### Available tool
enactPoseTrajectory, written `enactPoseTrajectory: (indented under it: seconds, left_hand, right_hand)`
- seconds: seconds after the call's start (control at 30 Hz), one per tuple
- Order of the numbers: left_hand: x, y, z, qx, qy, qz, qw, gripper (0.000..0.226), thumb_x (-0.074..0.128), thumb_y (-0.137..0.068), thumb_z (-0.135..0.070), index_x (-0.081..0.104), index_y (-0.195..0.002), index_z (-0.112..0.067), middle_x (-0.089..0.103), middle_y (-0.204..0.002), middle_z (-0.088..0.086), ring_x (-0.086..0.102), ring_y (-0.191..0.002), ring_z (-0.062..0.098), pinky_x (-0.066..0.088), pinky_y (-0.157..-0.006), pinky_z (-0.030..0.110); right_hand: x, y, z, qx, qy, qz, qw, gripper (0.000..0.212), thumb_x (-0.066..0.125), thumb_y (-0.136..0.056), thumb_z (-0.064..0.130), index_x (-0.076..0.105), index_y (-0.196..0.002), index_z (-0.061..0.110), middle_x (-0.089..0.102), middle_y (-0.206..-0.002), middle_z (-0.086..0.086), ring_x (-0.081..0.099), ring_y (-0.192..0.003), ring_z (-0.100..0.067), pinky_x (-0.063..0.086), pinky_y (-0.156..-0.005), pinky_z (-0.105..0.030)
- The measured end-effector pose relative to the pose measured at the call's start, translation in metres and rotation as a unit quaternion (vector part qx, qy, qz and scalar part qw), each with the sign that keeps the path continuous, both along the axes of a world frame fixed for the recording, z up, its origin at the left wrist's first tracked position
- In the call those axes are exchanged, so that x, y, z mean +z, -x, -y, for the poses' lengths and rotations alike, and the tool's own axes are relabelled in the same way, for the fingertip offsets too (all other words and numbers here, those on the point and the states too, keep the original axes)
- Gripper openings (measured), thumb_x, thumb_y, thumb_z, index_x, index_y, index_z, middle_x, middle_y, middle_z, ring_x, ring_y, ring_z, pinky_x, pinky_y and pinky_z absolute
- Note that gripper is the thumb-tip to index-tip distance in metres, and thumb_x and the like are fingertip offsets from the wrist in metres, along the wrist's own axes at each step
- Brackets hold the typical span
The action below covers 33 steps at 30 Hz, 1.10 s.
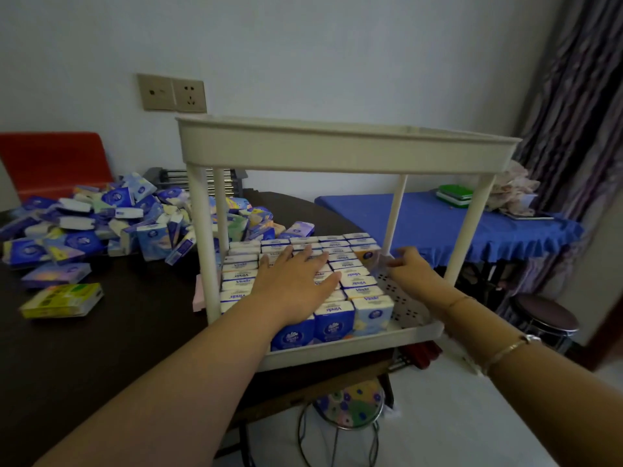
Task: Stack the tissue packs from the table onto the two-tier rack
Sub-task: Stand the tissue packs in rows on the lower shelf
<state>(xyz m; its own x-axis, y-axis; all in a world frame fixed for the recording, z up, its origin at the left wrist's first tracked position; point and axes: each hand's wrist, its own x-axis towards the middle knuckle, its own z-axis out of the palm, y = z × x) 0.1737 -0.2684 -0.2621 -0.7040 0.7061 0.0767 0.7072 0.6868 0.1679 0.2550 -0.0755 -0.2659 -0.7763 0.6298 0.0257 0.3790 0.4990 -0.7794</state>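
Rack (347,153), cream plastic, two tiers, stands centre frame on the dark table (101,358), near its right edge. Top tier seen only from the side; its contents cannot be told. Lower tier mostly filled with packs (357,283) set upright in tight rows, white tops showing blue print. Front row shows blue and pale faces. Bare perforated floor (401,298) remains along the right side of the lower tier.

Left hand (296,281) reaches in under the top tier, lies flat, palm down, fingers straight and spread, pressing on the tops of the packed rows at centre. It grips nothing.

Right hand (409,264) reaches into the right rear of the lower tier, beside the last row. Fingers curl toward an orange-faced pack (367,256) at the rear right corner of the rows. That spot is blurred; whether the fingers hold the pack cannot be told. Bracelet (505,352) on the right wrist.

Pile (94,230) of loose packs lies heaped on the table at left of frame, blue, white and pale colours, reaching behind the rack's left legs. One yellow-green pack (62,299) lies flat, apart, in front of the pile.

Red chair back (54,160) at upper left. Wall sockets (172,92) above the rack. Blue-covered table (438,227) at right, curtain (580,96) at far right. Stools (350,409) below the table edge.
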Motion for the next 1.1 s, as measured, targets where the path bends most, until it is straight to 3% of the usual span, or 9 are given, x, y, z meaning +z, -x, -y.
enactPoseTrajectory:
  seconds: [0.17,0.27,0.4,0.5,0.67,0.83,0.93,1.0,1.1]
  left_hand:
    - [0.016,-0.017,0.002,-0.029,-0.016,-0.159,0.987,0.051,0.024,-0.098,-0.053,0.049,-0.135,-0.028,0.053,-0.138,-0.002,0.032,-0.138,0.02,0.009,-0.117,0.052]
    - [0.027,-0.032,0.007,-0.02,-0.111,-0.171,0.979,0.04,0.029,-0.1,-0.043,0.061,-0.118,-0.025,0.066,-0.114,0.0,0.052,-0.115,0.02,0.025,-0.111,0.045]
    - [0.039,-0.056,0.037,-0.051,-0.242,-0.135,0.959,0.028,0.043,-0.097,-0.029,0.063,-0.117,-0.022,0.065,-0.109,0.003,0.056,-0.103,0.023,0.045,-0.089,0.037]
    - [0.04,-0.07,0.08,-0.078,-0.267,-0.136,0.951,0.026,0.047,-0.096,-0.023,0.062,-0.117,-0.023,0.064,-0.116,-0.004,0.054,-0.109,0.015,0.042,-0.089,0.031]
    - [0.032,-0.06,0.17,-0.054,-0.312,-0.125,0.94,0.02,0.05,-0.093,-0.024,0.065,-0.106,-0.025,0.065,-0.103,-0.013,0.054,-0.099,0.0,0.038,-0.081,0.008]
    - [0.006,-0.017,0.24,0.088,-0.317,-0.092,0.94,0.018,0.05,-0.094,-0.023,0.063,-0.104,-0.029,0.062,-0.1,-0.013,0.055,-0.085,0.0,0.048,-0.073,0.024]
    - [-0.015,0.013,0.267,0.165,-0.334,-0.049,0.927,0.016,0.052,-0.092,-0.021,0.063,-0.101,-0.03,0.061,-0.1,-0.014,0.057,-0.089,0.002,0.052,-0.078,0.033]
    - [-0.027,0.03,0.278,0.197,-0.349,-0.03,0.916,0.016,0.053,-0.092,-0.019,0.063,-0.098,-0.03,0.061,-0.101,-0.012,0.058,-0.087,0.004,0.052,-0.076,0.033]
    - [-0.045,0.054,0.283,0.218,-0.354,-0.017,0.909,0.016,0.053,-0.091,-0.019,0.063,-0.1,-0.029,0.06,-0.098,-0.012,0.056,-0.076,0.003,0.045,-0.064,0.026]
  right_hand:
    - [0.018,-0.044,0.031,0.059,-0.028,-0.036,0.997,0.043,0.045,-0.093,0.001,0.03,-0.133,0.006,0.055,-0.12,-0.019,0.058,-0.103,-0.035,0.05,-0.085,-0.045]
    - [0.033,-0.065,0.056,0.11,-0.037,-0.065,0.991,0.044,0.046,-0.091,0.001,0.033,-0.132,0.012,0.052,-0.119,-0.003,0.054,-0.101,-0.018,0.049,-0.076,-0.025]
    - [0.051,-0.078,0.095,0.147,-0.056,-0.133,0.978,0.039,0.048,-0.089,0.001,0.041,-0.122,0.021,0.058,-0.115,0.002,0.057,-0.105,-0.013,0.049,-0.075,-0.021]
    - [0.059,-0.077,0.129,0.184,-0.056,-0.173,0.966,0.032,0.049,-0.091,0.004,0.046,-0.114,0.026,0.063,-0.105,0.007,0.063,-0.095,-0.006,0.05,-0.069,-0.019]
    - [0.054,-0.059,0.196,0.263,-0.047,-0.178,0.947,0.027,0.049,-0.09,0.0,0.055,-0.104,0.022,0.069,-0.094,0.005,0.066,-0.083,-0.003,0.055,-0.075,-0.025]
    - [0.036,-0.02,0.257,0.33,-0.021,-0.159,0.93,0.031,0.05,-0.089,0.0,0.053,-0.107,0.025,0.067,-0.096,0.005,0.065,-0.089,-0.004,0.053,-0.08,-0.027]
    - [0.023,0.009,0.289,0.35,-0.033,-0.145,0.925,0.03,0.05,-0.089,0.002,0.05,-0.112,0.022,0.063,-0.1,0.006,0.062,-0.093,-0.002,0.049,-0.08,-0.013]
    - [0.01,0.033,0.305,0.347,-0.062,-0.131,0.927,0.031,0.051,-0.089,0.003,0.048,-0.114,0.021,0.059,-0.105,0.006,0.058,-0.097,-0.002,0.044,-0.078,-0.007]
    - [-0.012,0.082,0.316,0.318,-0.141,-0.09,0.933,0.039,0.053,-0.088,0.009,0.046,-0.125,0.021,0.052,-0.117,0.002,0.053,-0.099,-0.007,0.04,-0.082,-0.014]
